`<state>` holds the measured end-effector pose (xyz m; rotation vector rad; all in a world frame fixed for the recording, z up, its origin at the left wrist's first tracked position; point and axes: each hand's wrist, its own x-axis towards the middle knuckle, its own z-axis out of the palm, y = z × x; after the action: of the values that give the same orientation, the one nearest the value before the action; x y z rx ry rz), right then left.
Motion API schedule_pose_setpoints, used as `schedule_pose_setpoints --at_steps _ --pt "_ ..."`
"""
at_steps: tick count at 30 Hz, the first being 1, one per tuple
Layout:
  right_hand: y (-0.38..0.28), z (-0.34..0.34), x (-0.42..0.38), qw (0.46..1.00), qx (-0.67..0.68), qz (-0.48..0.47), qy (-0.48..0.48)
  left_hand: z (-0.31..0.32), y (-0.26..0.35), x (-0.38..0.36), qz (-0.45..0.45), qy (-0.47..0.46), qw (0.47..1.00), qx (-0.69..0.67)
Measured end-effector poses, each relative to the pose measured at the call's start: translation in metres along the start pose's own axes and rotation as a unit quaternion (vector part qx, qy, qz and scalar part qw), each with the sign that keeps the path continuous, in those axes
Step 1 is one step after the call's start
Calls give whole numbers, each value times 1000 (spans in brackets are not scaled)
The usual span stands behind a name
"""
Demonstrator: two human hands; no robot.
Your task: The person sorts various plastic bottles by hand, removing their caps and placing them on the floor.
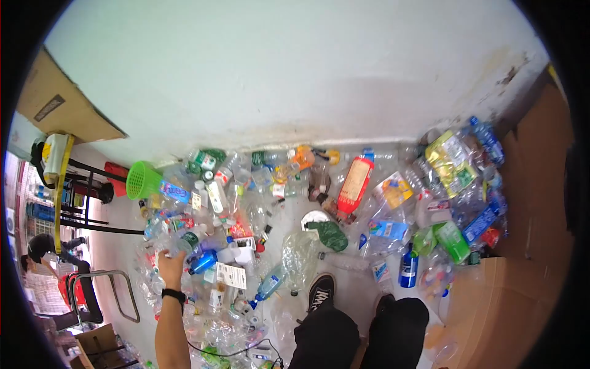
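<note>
My left hand (171, 268), with a black band at its wrist, reaches into the pile of plastic bottles on the left. Its fingers are closed round a clear plastic bottle (182, 245), partly hidden among others. Just right of it lies a blue bottle (203, 262), and a white label card (231, 276) is further right. A green basket (143, 180) stands beyond the hand, near the wall. My right hand is not in view.
More bottles spread along the wall (295, 74), with a red bottle (356, 187) and a dark blue bottle (409, 268). Large cardboard (522, 203) stands at right. A metal-framed chair (107, 295) and a seated person (43, 252) are at left. A black cable crosses the floor.
</note>
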<state>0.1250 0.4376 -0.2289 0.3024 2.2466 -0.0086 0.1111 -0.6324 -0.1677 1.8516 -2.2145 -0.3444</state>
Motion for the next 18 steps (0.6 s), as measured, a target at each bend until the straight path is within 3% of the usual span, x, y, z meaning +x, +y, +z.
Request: schedule_pose_setpoints --at_steps 1,2,3,4,6,7,8,13,15,18 --pt "34 31 31 985 -7 -160 70 -12 4 -11 5 8 1000 -17" --pt "54 46 50 939 -21 -312 141 -23 13 -29 -23 -26 991 -126" --pt "-66 -48 -12 974 199 -50 94 -35 29 -49 -47 -64 969 -233" --pt "-73 -58 -8 961 226 -95 128 -65 71 -86 -102 -124 939 -305" --pt "-66 -51 20 930 219 -228 190 -81 95 -120 -94 -207 870 -437" --pt "-82 -71 25 918 344 -118 157 -91 114 -139 -62 -246 840 -480" --pt "-150 -139 -36 925 308 -83 207 -98 134 -157 -29 -288 804 -519" --pt "-204 -225 -64 823 448 -195 291 -112 248 -247 115 -446 668 -585" --pt "-229 -256 -82 728 570 -286 249 -119 295 -298 142 -484 613 -608" --pt "-257 -300 -120 665 640 -354 154 -129 345 -377 200 -576 542 -579"
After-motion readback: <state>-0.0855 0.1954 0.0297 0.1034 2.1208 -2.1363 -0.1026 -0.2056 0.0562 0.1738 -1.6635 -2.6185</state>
